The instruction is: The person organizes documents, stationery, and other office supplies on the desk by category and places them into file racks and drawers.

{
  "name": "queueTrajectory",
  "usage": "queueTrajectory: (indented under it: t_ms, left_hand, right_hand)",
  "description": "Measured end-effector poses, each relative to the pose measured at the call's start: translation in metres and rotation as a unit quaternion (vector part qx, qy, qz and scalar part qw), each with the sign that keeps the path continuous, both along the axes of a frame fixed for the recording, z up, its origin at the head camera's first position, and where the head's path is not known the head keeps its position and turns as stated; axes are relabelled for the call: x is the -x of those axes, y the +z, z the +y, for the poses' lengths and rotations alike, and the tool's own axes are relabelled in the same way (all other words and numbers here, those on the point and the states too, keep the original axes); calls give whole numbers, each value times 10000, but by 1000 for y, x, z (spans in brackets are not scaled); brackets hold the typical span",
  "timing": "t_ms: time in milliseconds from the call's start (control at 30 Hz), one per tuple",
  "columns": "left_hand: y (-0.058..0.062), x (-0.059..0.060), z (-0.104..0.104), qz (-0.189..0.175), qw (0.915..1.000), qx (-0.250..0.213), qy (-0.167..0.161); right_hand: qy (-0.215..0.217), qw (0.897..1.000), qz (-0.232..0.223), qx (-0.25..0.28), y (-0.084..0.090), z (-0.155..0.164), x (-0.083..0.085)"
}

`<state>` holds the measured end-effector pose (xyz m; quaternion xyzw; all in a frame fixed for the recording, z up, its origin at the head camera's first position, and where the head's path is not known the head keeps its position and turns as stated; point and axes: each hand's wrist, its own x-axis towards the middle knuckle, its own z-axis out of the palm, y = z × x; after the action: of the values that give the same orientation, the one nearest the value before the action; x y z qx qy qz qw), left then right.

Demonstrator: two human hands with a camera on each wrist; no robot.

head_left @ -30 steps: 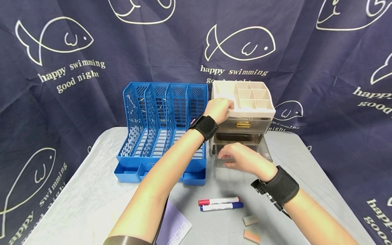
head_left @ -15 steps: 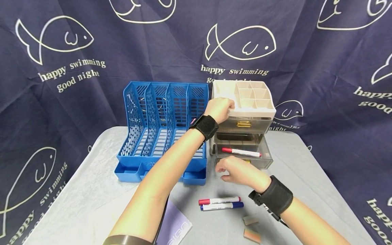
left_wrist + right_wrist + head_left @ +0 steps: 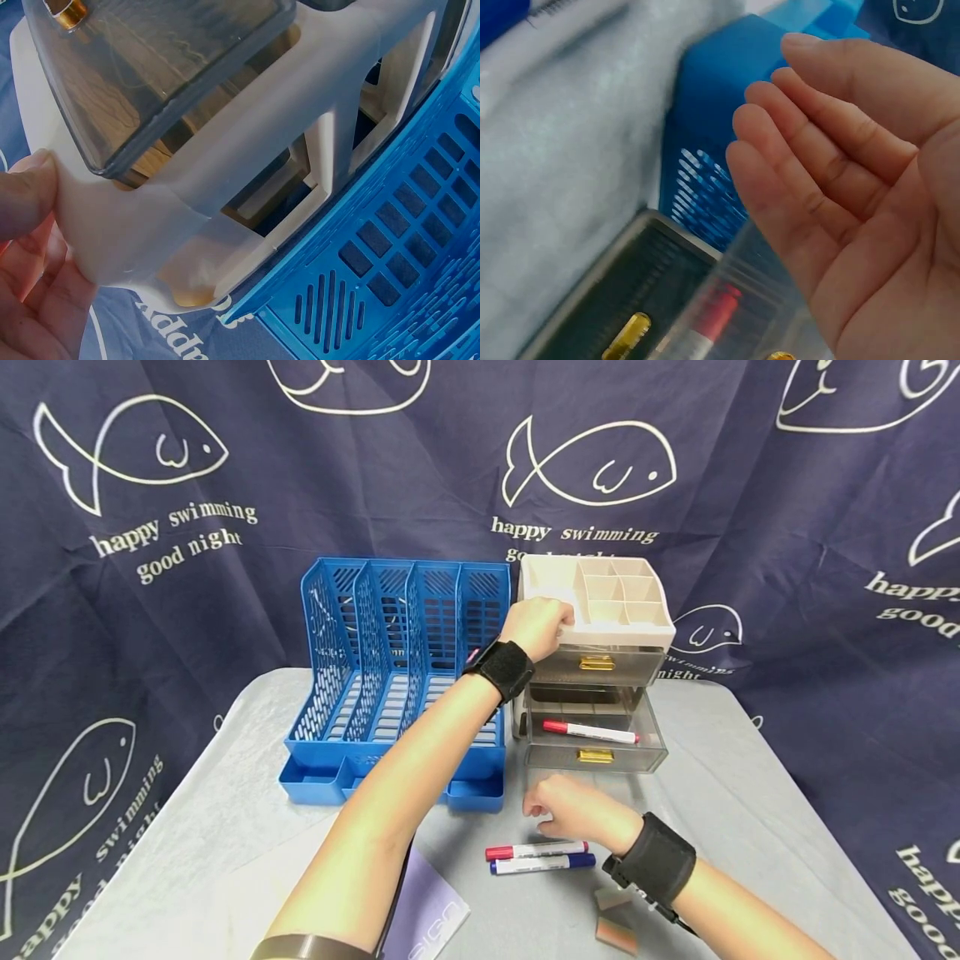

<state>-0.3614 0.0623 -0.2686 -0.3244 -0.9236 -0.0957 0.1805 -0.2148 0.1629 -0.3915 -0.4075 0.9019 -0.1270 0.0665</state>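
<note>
My left hand [image 3: 537,628] grips the front left rim of a cream desk organizer [image 3: 600,631], its thumb and fingers around the edge in the left wrist view. Below the shut smoky drawer [image 3: 551,667], a lower clear drawer [image 3: 543,758] stands pulled out. A red-capped marker [image 3: 592,732] lies across inside it. My right hand [image 3: 581,810] is over the table in front of this drawer, relaxed and holding nothing. Just nearer than that hand, a red marker [image 3: 540,851] and a blue marker [image 3: 543,864] lie side by side on the cloth.
A blue file rack [image 3: 405,747] with front trays stands left of the organizer. Nearer the front are a purple booklet [image 3: 431,906], partly under my left forearm, and two small erasers, one greyish [image 3: 611,897] and one orange [image 3: 617,935]. A dark fish-print curtain [image 3: 420,477] hangs behind.
My right hand has drawn back from over the lower drawer toward the front of the table, uncovering the red-capped marker inside. The left hand keeps its grip on the organizer.
</note>
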Motion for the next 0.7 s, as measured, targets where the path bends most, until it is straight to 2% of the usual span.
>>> queueTrajectory:
  t_ms: [333, 700]
  left_hand:
    - [-1, 0, -1, 24, 10000, 8, -5]
    - [-1, -1, 0, 1, 10000, 4, 13]
  right_hand:
    - [33, 9996, -268, 46, -20, 2, 0]
    - [-117, 9984, -540, -67, -31, 1, -1]
